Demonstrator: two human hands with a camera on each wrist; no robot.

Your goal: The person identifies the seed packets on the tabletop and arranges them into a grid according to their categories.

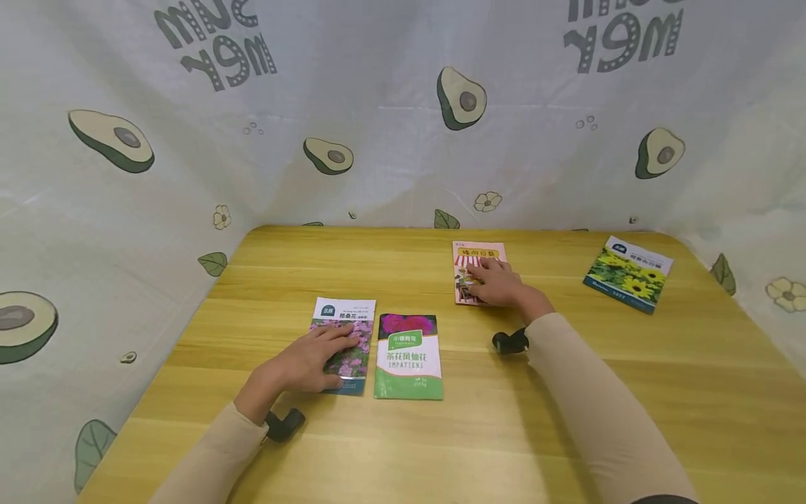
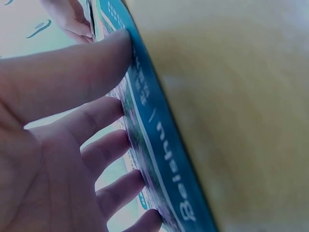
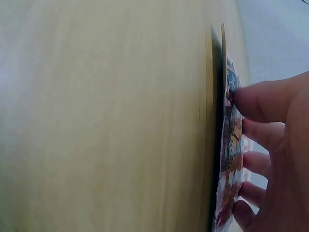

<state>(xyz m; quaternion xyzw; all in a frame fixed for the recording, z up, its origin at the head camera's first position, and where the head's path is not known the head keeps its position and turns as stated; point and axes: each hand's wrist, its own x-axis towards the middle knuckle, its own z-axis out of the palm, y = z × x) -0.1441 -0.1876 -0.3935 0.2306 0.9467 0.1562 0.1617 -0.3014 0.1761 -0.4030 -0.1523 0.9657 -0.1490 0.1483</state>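
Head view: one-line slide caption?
Left hand on a lilac-flowered packet, right hand on a pink packet; green-and-white packet and yellow-flowered packet lie untouched on the table.

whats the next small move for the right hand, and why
Probably slide the pink packet nearer the impatiens packet: the right hand touches it, and it lies farther back, while the impatiens packet and the purple-flowered packet under the left hand lie side by side.

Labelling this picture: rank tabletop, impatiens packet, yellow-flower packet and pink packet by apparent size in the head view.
1. Tabletop
2. Impatiens packet
3. Yellow-flower packet, pink packet (partly under right hand): too alike to rank
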